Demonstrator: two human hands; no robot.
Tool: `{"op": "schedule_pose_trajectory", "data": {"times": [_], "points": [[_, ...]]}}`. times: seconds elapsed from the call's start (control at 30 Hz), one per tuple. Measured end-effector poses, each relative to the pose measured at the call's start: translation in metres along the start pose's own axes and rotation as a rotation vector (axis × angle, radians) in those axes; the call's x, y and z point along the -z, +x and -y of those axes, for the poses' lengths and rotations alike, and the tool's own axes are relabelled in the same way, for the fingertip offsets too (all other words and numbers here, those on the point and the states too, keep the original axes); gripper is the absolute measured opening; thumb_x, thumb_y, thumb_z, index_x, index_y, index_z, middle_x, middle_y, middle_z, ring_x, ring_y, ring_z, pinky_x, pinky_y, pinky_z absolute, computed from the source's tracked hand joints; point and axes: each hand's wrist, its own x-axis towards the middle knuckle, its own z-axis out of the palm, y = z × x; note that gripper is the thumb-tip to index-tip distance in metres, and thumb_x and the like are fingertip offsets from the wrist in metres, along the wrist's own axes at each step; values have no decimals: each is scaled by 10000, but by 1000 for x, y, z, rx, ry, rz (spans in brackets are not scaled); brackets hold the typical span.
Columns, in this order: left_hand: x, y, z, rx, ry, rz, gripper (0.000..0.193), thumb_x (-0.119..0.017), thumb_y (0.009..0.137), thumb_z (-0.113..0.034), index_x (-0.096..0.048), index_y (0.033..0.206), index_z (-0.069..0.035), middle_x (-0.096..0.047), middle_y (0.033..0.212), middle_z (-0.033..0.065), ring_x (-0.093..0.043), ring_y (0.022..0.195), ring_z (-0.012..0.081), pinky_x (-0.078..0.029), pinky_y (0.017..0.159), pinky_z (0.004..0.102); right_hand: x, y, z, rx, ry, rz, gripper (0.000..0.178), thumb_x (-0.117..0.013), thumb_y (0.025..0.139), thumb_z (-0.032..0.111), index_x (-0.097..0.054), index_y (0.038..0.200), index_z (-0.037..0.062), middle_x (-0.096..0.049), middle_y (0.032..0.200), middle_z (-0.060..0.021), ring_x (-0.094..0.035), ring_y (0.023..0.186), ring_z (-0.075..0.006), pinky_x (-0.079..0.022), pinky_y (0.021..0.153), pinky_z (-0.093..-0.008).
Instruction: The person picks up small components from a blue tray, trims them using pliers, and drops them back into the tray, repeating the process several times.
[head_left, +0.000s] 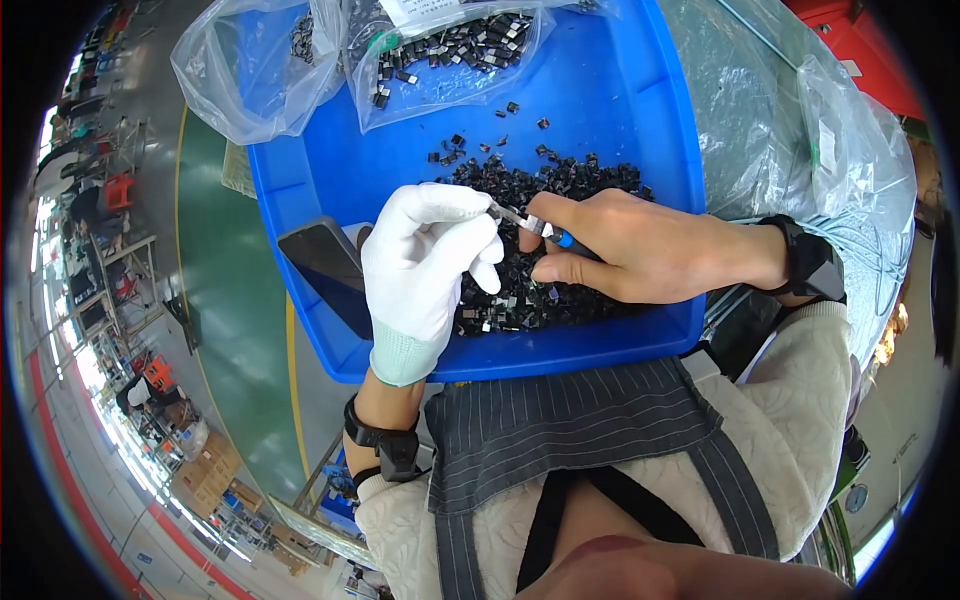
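Two hands were at mid-frame: the gloved left hand pinched a tiny, mostly hidden part, and the bare right hand gripped a blue-handled metal tool pointing at it. Glossy black pieces lay heaped beneath in a blue tray; green floor showed at left. Top centre, a clear bag bore a white label, its print unreadable.
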Motion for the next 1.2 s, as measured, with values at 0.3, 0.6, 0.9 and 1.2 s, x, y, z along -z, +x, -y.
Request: {"op": "schedule_pose_trajectory", "data": {"times": [0.3, 0.6, 0.9, 1.2], "points": [[-7, -2, -14, 194, 257, -19, 165, -617, 846, -1, -593, 1009, 11, -623, 803, 99, -602, 623, 135, -475, 516, 239, 4, 0, 6, -67, 40, 49, 247, -535, 955, 202, -479, 1045, -22, -604, 711, -153, -641, 627, -236, -484, 574, -335], [-4, -8, -2, -655, 1243, -23, 161, -662, 796, -54, -637, 955, -42, -598, 708, 95, -579, 576, 199, -444, 517, 324, 9, 1, 14, -196, 151, 189, 259, -540, 957, 219, -485, 1028, -23, -577, 661, -102, -598, 572, -184, -470, 552, -306], [-1, -8, -4, -301, 650, 65, 224, -554, 880, -55, -592, 1098, -23, -624, 697, 77, -539, 494, 102, -404, 433, 232, 11, 1, 15, -159, 130, 136, 269, -549, 952, 226, -497, 1049, -19, -577, 633, -102, -597, 562, -198, -463, 547, -310], [-2, -9, -13, 161, 165, 208, 313, -437, 939, -39, -470, 1247, 0, -643, 764, 102, -554, 535, 68, -392, 417, 165, 8, 1, 9, -75, 89, 95, 272, -576, 932, 203, -499, 1059, -25, -605, 697, -152, -625, 618, -284, -480, 581, -355]]}}
